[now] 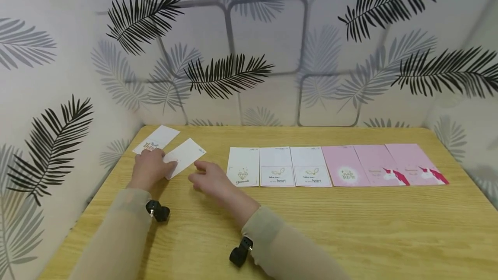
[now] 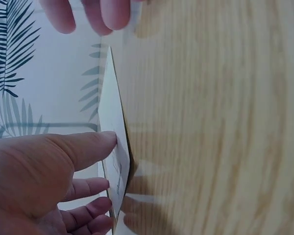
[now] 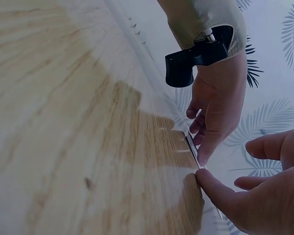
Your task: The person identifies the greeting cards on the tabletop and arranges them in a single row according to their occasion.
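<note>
My left hand is at the table's left, at the lower end of a white card. Its thumb lies on that card, and its fingers bend by the card's edge, also covering part of another white card with colourful lettering. In the left wrist view the thumbed card lies at a slant, a shadow beside its edge. My right hand hovers nearby, fingers loosely bent, apart from the cards in the head view. A row to its right starts with a white diamond card.
Beside the diamond card lie two white heart cards, a pink "Smile More" card and two pink unicorn cards. The wooden table meets a leaf-patterned wall behind.
</note>
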Action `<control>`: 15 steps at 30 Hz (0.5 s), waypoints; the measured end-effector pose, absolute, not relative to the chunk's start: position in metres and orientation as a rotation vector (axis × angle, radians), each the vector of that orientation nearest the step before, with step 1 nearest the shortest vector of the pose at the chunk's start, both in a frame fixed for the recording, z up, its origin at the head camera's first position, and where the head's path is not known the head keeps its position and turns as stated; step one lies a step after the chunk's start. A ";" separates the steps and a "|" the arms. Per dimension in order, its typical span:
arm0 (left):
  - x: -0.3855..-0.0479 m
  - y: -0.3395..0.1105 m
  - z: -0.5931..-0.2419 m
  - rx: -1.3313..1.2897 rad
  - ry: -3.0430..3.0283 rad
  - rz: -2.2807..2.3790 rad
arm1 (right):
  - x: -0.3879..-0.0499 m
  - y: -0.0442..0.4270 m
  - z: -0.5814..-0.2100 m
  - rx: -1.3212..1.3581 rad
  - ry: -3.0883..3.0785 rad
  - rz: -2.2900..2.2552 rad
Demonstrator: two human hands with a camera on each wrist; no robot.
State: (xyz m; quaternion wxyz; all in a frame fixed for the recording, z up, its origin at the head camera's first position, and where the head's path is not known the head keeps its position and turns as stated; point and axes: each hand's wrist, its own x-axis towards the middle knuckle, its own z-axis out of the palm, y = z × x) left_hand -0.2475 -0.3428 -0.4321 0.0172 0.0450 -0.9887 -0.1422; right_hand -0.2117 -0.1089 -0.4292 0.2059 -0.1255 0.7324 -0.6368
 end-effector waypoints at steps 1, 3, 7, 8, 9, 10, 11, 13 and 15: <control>-0.247 -0.343 -0.432 0.154 -3.068 -0.456 | -0.212 -0.109 -0.430 -0.347 2.037 -1.775; -0.246 -0.343 -0.433 0.187 -3.063 -0.487 | -0.212 -0.109 -0.431 -0.337 2.020 -1.781; -0.245 -0.343 -0.437 0.278 -3.037 -0.562 | -0.213 -0.109 -0.432 -0.310 1.989 -1.796; -0.244 -0.343 -0.436 0.300 -3.036 -0.581 | -0.214 -0.110 -0.432 -0.303 1.986 -1.796; -0.243 -0.342 -0.436 0.321 -3.031 -0.601 | -0.214 -0.110 -0.432 -0.298 1.984 -1.797; -0.242 -0.342 -0.436 0.335 -3.030 -0.617 | -0.214 -0.109 -0.432 -0.296 1.982 -1.798; -0.240 -0.341 -0.436 0.345 -3.031 -0.633 | -0.214 -0.109 -0.432 -0.296 1.981 -1.800; -0.235 -0.339 -0.432 0.365 -3.041 -0.685 | -0.215 -0.109 -0.433 -0.299 1.976 -1.807; -0.232 -0.338 -0.432 0.363 -3.043 -0.725 | -0.215 -0.109 -0.434 -0.316 1.971 -1.815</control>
